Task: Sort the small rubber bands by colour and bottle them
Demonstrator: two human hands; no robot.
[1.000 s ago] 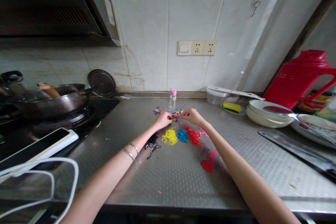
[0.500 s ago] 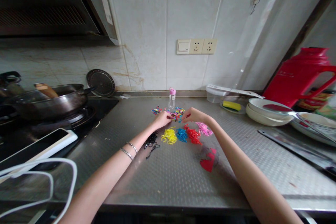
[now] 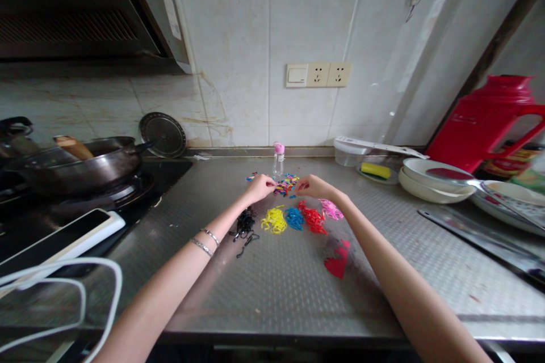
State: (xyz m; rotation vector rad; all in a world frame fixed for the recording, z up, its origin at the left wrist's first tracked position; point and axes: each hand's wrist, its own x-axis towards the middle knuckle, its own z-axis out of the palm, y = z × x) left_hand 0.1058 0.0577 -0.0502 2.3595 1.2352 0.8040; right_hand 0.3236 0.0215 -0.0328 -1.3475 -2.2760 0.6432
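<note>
A mixed heap of small coloured rubber bands [image 3: 284, 185] lies near the back of the metal counter. At its left edge my left hand [image 3: 260, 186] has thumb and fingertips pinched together; whatever is between them is too small to make out. My right hand [image 3: 314, 186] bends down at the heap's right edge, fingers drawn together, their tips partly hidden. Nearer to me are sorted piles of black bands [image 3: 244, 223], yellow bands [image 3: 275, 220], blue bands [image 3: 294, 218], red bands [image 3: 314, 219] and pink bands [image 3: 331, 209]. Behind the heap stands a small clear bottle [image 3: 278, 166] with a pink top.
A red heart-shaped piece [image 3: 337, 261] lies in front of the red bands. To the left are a pan [image 3: 80, 167] on the stove and a white device with cable [image 3: 80, 238]. Stacked bowls [image 3: 438, 187], a cleaver [image 3: 481, 241], a sponge [image 3: 375, 171] and a red thermos [image 3: 477, 125] occupy the right.
My left hand has shifted slightly left and back, uncovering more of the mixed heap and the black pile. My right hand stays in nearly the same place, its fingers a little raised.
</note>
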